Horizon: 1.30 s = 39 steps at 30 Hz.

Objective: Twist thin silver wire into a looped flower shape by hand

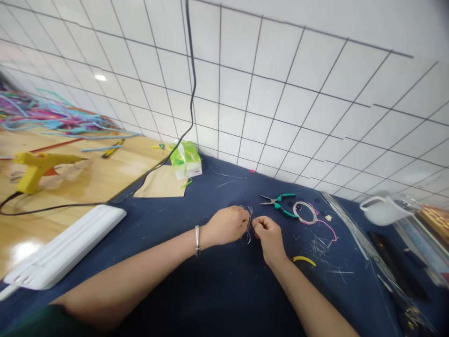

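A small piece of thin silvery wire bent into loops is held between my two hands over the dark blue cloth. Closed around its left side is my left hand, back of the hand upward, with a silver bracelet on the wrist. My right hand pinches the wire's right side between thumb and fingertips. Its exact shape is partly hidden by the fingers. Green-handled needle-nose pliers lie with jaws apart beyond my right hand. A yellow curved handle shows beside my right wrist, the rest hidden.
Right of the pliers lie a white ring, pink wire and wire scraps. A white mug stands far right. On the left are a power strip, yellow glue gun, tissue pack and hanging black cable.
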Each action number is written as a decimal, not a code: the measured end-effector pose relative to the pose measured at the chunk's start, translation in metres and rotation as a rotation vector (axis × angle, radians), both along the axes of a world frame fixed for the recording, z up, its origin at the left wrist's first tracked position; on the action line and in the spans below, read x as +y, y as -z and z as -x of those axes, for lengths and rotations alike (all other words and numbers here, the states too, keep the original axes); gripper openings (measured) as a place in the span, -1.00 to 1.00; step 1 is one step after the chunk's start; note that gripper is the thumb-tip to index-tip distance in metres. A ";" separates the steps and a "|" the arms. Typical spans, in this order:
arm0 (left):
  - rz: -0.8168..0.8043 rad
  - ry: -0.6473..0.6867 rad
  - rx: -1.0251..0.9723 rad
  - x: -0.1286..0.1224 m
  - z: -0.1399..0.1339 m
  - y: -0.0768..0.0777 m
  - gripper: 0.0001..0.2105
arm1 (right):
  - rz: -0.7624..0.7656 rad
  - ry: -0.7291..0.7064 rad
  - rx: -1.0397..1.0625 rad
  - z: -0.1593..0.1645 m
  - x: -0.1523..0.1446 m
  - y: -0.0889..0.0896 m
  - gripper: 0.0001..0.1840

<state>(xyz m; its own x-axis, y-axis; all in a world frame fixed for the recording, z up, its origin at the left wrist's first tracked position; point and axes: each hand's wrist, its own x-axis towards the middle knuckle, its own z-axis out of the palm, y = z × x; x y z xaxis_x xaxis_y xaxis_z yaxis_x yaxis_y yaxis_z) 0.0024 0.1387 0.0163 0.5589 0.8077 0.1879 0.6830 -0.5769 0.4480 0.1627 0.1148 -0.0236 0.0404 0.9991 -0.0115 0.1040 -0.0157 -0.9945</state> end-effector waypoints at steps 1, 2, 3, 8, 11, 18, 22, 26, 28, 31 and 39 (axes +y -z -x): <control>0.062 0.025 -0.044 0.003 0.002 0.000 -0.83 | -0.004 0.004 -0.014 0.000 0.001 0.000 -0.85; 0.127 0.048 -0.099 0.006 0.004 -0.001 -0.82 | -0.007 0.009 -0.025 -0.001 0.001 0.000 -0.85; 0.198 0.082 -0.167 0.008 0.007 -0.002 -0.81 | -0.010 0.012 -0.036 -0.002 0.002 0.000 -0.85; 0.466 0.159 -0.615 0.014 0.011 -0.004 -0.86 | -0.018 0.016 -0.065 -0.005 0.007 0.002 -0.84; 0.687 0.145 -0.901 0.012 0.008 0.003 -0.87 | -0.022 0.015 -0.073 -0.007 0.009 0.004 -0.83; 0.883 0.235 -0.941 0.012 0.006 0.014 -0.72 | -0.072 -0.001 -0.117 -0.009 0.007 -0.003 -0.84; 0.738 0.189 -0.832 0.014 0.006 0.012 -0.75 | -0.171 -0.029 -0.199 -0.009 0.003 -0.015 -0.86; 0.640 0.155 -0.714 0.011 0.004 0.007 -0.83 | -0.316 -0.065 -0.344 -0.008 0.001 -0.021 -0.85; 0.563 0.137 -0.635 0.009 0.003 0.004 -0.84 | -0.336 -0.086 -0.369 -0.008 0.001 -0.020 -0.85; 0.397 0.104 -0.518 0.009 0.003 0.001 -0.82 | -0.330 -0.101 -0.376 -0.007 0.000 -0.019 -0.86; 0.128 0.152 -0.362 0.014 0.008 0.003 -0.79 | -0.210 -0.123 -0.307 -0.009 -0.003 -0.020 -0.84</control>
<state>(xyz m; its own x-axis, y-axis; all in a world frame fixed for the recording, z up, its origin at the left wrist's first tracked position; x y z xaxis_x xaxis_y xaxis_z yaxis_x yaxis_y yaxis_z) -0.0051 0.1530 0.0134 0.5900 0.7507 0.2972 0.3796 -0.5828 0.7186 0.1715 0.1122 -0.0031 -0.1104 0.9761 0.1872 0.3861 0.2157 -0.8969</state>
